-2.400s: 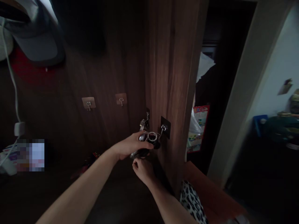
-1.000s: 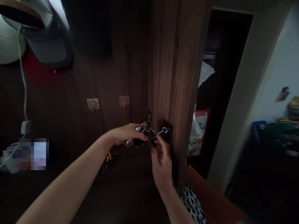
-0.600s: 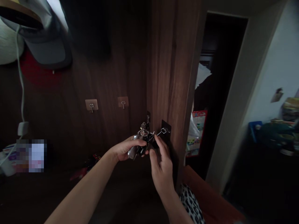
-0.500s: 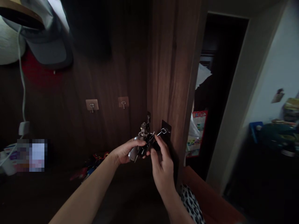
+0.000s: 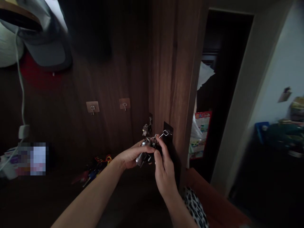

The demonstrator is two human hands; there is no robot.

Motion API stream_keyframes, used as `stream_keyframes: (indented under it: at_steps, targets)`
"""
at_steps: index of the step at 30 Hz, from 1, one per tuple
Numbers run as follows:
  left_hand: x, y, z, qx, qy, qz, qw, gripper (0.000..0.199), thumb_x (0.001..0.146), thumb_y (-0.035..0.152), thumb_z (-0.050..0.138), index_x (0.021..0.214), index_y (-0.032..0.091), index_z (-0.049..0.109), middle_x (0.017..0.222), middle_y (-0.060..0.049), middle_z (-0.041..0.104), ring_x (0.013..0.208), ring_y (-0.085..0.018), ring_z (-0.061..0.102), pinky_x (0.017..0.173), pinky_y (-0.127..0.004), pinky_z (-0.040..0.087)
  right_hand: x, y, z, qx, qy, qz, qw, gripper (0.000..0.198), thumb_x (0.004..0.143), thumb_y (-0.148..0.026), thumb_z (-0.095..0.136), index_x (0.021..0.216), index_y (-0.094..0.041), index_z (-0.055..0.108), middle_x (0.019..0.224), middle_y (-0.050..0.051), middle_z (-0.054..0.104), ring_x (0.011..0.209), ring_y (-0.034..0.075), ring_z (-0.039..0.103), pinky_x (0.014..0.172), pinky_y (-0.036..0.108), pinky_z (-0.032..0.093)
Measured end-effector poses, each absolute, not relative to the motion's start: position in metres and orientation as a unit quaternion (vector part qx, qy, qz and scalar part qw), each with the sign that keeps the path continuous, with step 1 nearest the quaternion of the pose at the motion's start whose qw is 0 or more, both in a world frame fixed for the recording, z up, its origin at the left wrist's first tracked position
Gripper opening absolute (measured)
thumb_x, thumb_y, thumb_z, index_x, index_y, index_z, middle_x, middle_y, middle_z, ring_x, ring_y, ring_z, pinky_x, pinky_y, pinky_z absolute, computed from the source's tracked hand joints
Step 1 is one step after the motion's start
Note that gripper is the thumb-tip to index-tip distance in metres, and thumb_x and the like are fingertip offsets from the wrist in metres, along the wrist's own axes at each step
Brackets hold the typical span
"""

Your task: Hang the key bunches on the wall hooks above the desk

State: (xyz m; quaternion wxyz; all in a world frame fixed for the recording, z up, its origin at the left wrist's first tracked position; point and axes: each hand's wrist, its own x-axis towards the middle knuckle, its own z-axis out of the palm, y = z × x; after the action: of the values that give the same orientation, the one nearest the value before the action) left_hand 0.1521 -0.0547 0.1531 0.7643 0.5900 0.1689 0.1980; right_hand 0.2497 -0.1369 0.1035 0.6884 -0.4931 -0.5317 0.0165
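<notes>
My left hand [image 5: 131, 155] is closed round a bunch of keys [image 5: 142, 155] with dark and silvery, rounded pieces on it. The thumb presses across the top of the bunch. My right hand [image 5: 164, 167] pinches the ring end of the same bunch, its index fingertip close beside the tip of a metal hook [image 5: 165, 132]. That hook sits on a dark adhesive plate on the side panel. Whether the ring touches the hook, I cannot tell. Just behind, smaller keys [image 5: 145, 129] hang by another hook [image 5: 150, 120] in the corner.
Two hooks on square pads, one left [image 5: 92, 107] and one right [image 5: 124, 104], are on the back panel. Caps [image 5: 47, 50] and a white cable [image 5: 21, 79] hang at left. Colourful small items [image 5: 97, 166] lie below. An orange-brown surface [image 5: 209, 196] stands right of the panel.
The bunch in my left hand has shifted slightly right and turned more upright. My right fingers have closed in on its ring. The smaller hanging keys now show apart from the bunch.
</notes>
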Motion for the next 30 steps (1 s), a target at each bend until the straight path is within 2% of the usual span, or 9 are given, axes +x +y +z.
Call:
stream_keyframes:
  at_steps: [7,12,18,23,25,27,30]
  targets:
    - [0.152,-0.054,0.158,0.608,0.192,0.160,0.754,0.036,0.059,0.031,0.075,0.087,0.017,0.057,0.068,0.004,0.062,0.060,-0.009,0.057,0.058,-0.022,0.046,0.253,-0.139,0.103,-0.506,-0.527,0.028,0.683,0.044,0.090,-0.035,0.037,0.134,-0.027,0.039,0.141,0.003,0.041,0.130,0.020,0.035,0.108,0.043,0.029]
    - [0.149,-0.048,0.169,0.640,0.214,0.136,0.725,0.035,0.058,0.030,0.076,0.083,0.015,0.057,0.069,0.003,0.063,0.061,-0.010,0.059,0.059,-0.024,0.047,0.255,-0.137,0.098,-0.498,-0.525,0.048,0.689,0.047,0.092,-0.038,0.032,0.137,-0.027,0.033,0.143,0.002,0.036,0.133,0.019,0.031,0.110,0.042,0.026]
    - [0.154,-0.038,0.184,0.649,0.185,0.130,0.727,0.029,0.064,0.034,0.070,0.082,0.013,0.059,0.070,-0.003,0.065,0.067,-0.016,0.063,0.053,-0.023,0.046,0.259,-0.133,0.090,-0.500,-0.516,0.045,0.694,0.047,0.093,-0.040,0.029,0.137,-0.025,0.034,0.144,0.004,0.035,0.133,0.018,0.031,0.109,0.042,0.029]
    - [0.149,-0.029,0.197,0.643,0.188,0.229,0.706,0.031,0.068,0.037,0.064,0.087,0.013,0.059,0.078,-0.008,0.067,0.068,-0.014,0.062,0.049,-0.020,0.044,0.259,-0.131,0.086,-0.509,-0.518,0.051,0.685,0.049,0.092,-0.039,0.032,0.139,-0.027,0.029,0.147,0.003,0.030,0.135,0.018,0.025,0.111,0.044,0.022]
    - [0.140,-0.021,0.186,0.670,0.242,0.247,0.656,0.033,0.066,0.034,0.066,0.092,0.014,0.057,0.079,-0.006,0.066,0.068,-0.015,0.062,0.051,-0.021,0.045,0.259,-0.132,0.085,-0.508,-0.515,0.070,0.686,0.050,0.092,-0.038,0.034,0.140,-0.027,0.027,0.146,0.005,0.032,0.133,0.019,0.031,0.109,0.043,0.027]
    - [0.127,-0.010,0.161,0.719,0.336,0.208,0.573,0.036,0.062,0.031,0.067,0.093,0.017,0.055,0.073,-0.003,0.064,0.067,-0.018,0.063,0.051,-0.024,0.046,0.259,-0.134,0.083,-0.503,-0.518,0.089,0.686,0.050,0.092,-0.037,0.035,0.140,-0.028,0.025,0.142,0.007,0.037,0.126,0.020,0.041,0.103,0.042,0.037]
    - [0.105,0.008,0.107,0.818,0.454,0.133,0.329,0.036,0.051,0.020,0.068,0.086,0.019,0.058,0.077,-0.003,0.065,0.077,-0.021,0.063,0.061,-0.026,0.046,0.256,-0.138,0.074,-0.495,-0.516,0.084,0.694,0.053,0.092,-0.034,0.035,0.142,-0.029,0.019,0.131,0.010,0.049,0.109,0.018,0.055,0.090,0.038,0.047]
